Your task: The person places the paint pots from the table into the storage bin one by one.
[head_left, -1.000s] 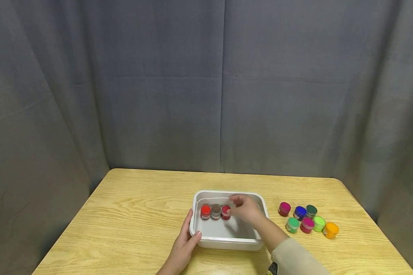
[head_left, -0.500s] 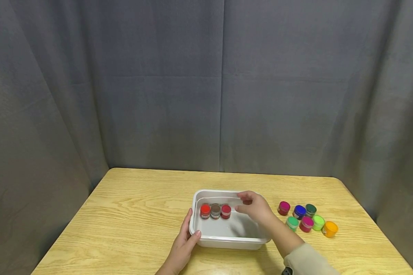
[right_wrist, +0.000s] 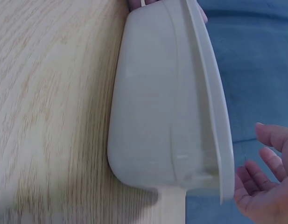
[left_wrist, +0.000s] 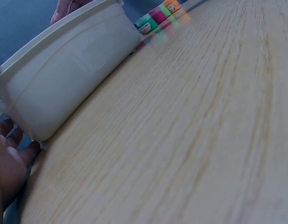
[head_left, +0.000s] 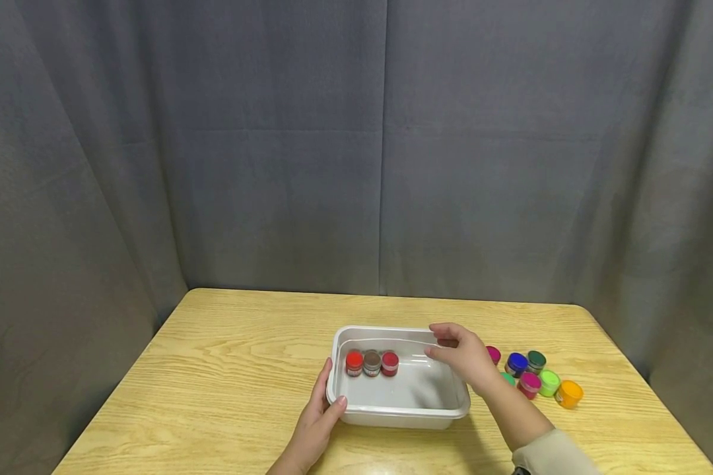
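Observation:
A white plastic tub [head_left: 401, 414] stands on the table with three small paint jars in a row at its left: bright red [head_left: 354, 363], brown [head_left: 372, 363] and dark red [head_left: 389, 364]. My left hand [head_left: 311, 425] grips the tub's front left corner, thumb at the rim and fingers along the outer side. In the left wrist view, fingers [left_wrist: 15, 140] show beside the tub's lower corner. My right hand [head_left: 466, 359] hovers over the tub's right rim, fingers loosely bent with nothing between them. From the right wrist, its fingers [right_wrist: 272, 135] appear just outside the rim.
Right of the tub are several more paint jars: blue [head_left: 517, 364], dark green [head_left: 536, 361], magenta [head_left: 529, 384], light green [head_left: 549, 382] and orange [head_left: 569, 394]. My right hand and forearm partly cover a teal jar [head_left: 508, 378] and another magenta jar [head_left: 494, 354]. Grey curtains [head_left: 273, 165] surround the wooden table [head_left: 226, 369].
My right hand has moved right, away from the dark red jar and out to the tub's right rim. The left hand and the three jars in the tub keep their places.

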Demonstrator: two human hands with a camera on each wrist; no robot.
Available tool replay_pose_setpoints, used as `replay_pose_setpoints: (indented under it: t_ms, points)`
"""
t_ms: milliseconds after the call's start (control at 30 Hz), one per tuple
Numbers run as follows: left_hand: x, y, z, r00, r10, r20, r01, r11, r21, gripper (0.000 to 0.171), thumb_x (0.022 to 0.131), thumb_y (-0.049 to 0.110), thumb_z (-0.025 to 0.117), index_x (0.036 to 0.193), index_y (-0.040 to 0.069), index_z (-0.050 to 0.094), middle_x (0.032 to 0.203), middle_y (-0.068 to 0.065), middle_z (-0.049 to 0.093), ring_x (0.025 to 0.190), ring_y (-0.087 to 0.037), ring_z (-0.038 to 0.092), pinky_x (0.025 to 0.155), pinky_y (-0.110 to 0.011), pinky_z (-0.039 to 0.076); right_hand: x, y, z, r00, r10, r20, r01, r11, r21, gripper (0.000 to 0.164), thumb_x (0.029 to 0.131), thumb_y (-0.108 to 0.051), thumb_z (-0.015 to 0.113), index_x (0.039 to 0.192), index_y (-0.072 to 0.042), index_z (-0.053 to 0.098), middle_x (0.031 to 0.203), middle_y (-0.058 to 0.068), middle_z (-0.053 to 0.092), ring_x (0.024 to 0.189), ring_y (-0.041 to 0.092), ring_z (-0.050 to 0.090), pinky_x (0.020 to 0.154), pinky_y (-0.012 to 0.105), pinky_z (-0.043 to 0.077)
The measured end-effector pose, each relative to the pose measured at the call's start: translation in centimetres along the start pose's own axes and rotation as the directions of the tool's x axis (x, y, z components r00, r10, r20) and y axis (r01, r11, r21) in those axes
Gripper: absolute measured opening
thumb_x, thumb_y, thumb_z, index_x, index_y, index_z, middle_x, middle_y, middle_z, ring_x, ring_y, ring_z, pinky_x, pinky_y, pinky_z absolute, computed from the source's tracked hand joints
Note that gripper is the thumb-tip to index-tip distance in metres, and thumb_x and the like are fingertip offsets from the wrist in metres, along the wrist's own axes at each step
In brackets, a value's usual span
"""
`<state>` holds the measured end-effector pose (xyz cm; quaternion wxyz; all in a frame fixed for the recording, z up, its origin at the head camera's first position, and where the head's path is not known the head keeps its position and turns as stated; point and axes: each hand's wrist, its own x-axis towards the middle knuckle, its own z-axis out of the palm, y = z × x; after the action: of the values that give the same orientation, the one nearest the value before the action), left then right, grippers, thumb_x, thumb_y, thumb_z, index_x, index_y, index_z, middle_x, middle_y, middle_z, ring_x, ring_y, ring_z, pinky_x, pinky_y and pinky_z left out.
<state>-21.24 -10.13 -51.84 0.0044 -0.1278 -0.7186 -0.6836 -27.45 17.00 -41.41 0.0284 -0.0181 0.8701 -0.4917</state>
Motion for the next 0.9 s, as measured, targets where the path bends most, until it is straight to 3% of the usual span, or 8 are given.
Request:
replay_pose_setpoints:
  t_ms: [600,767,900]
  points:
    - [0.0,0.2,0.0,1.000,-0.010,0.010,0.010,1.000,-0.017,0.069,0.103,0.016,0.048,0.159,0.014,0.008,0.165,-0.019,0.004,0.148,-0.041,0.017,0.117,-0.044,0.024,-1.3,2.3,-3.6,0.999,0.003,-0.043,-0.001,0.999,0.034,0.055,0.092,-0.023,0.069,0.138,-0.002,0.050,0.139,0.023,0.052,0.129,0.039,0.050,0.103,0.047,0.050]
    - [0.0,0.2,0.0,1.000,-0.010,0.016,0.010,1.000,-0.027,0.069,0.103,0.016,0.047,0.159,0.013,0.007,0.165,-0.019,0.003,0.149,-0.041,0.016,0.116,-0.041,0.024,-1.7,3.4,-4.8,0.998,0.012,-0.057,-0.010,0.999,0.048,0.059,0.093,-0.025,0.067,0.143,-0.002,0.044,0.140,0.024,0.050,0.124,0.033,0.054,0.093,0.036,0.057]
    - [0.0,0.2,0.0,1.000,-0.013,0.014,0.013,1.000,-0.020,0.069,0.103,0.016,0.047,0.159,0.014,0.007,0.165,-0.019,0.003,0.149,-0.041,0.016,0.116,-0.041,0.024,-2.1,4.3,-5.8,0.997,0.012,-0.079,-0.007,0.998,0.066,0.061,0.093,-0.025,0.067,0.143,-0.001,0.043,0.140,0.025,0.049,0.110,0.016,0.062,0.088,0.024,0.057]
